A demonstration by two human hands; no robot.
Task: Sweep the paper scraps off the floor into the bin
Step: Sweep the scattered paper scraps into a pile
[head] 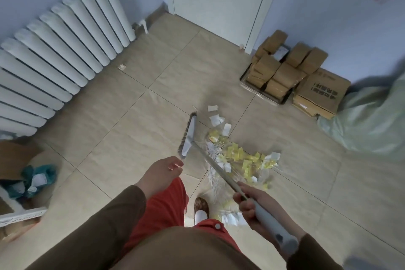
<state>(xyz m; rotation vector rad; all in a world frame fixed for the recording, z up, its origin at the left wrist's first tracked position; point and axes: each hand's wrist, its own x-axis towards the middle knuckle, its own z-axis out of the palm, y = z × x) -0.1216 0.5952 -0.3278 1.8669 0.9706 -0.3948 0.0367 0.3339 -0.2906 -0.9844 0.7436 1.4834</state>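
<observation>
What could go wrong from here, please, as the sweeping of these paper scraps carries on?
1. Only the right hand holds the grey broom handle; the left hand hangs free, so strokes may be less controlled.
2. The pile of yellow and white paper scraps is loose, with white pieces lying apart beyond the broom head; a hard stroke might scatter them towards the brown cardboard boxes.
3. Scraps near the patterned slipper could be trodden on.

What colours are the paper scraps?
Yellow and white paper scraps, clearest in the head view.
</observation>
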